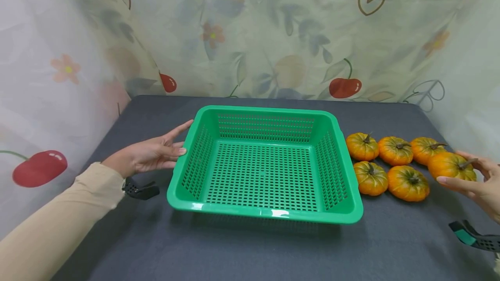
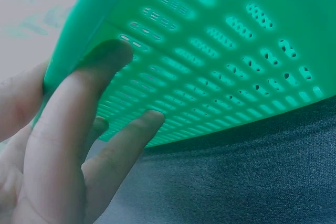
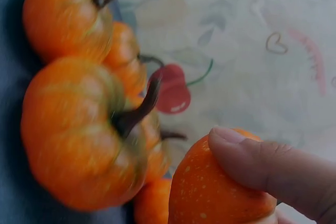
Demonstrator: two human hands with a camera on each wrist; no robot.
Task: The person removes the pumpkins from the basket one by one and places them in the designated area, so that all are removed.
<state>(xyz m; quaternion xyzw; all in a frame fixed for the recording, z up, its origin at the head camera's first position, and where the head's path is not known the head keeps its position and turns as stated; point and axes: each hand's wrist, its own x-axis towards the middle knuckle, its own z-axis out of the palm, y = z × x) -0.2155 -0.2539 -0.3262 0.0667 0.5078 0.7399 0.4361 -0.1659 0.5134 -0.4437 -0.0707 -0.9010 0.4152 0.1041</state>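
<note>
A green plastic basket with slotted walls sits in the middle of the head view, with nothing inside it. At its left rim, my left hand grips the edge; the left wrist view shows fingers under the rim against the outer wall. At the far right, my right hand holds a small orange pumpkin between thumb and fingers. The right wrist view shows the thumb over this pumpkin; the other fingers are mostly hidden.
Several more small pumpkins stand in two rows between the basket and my right hand. Everything is on a dark grey tabletop. A printed curtain surrounds the table at the back and sides.
</note>
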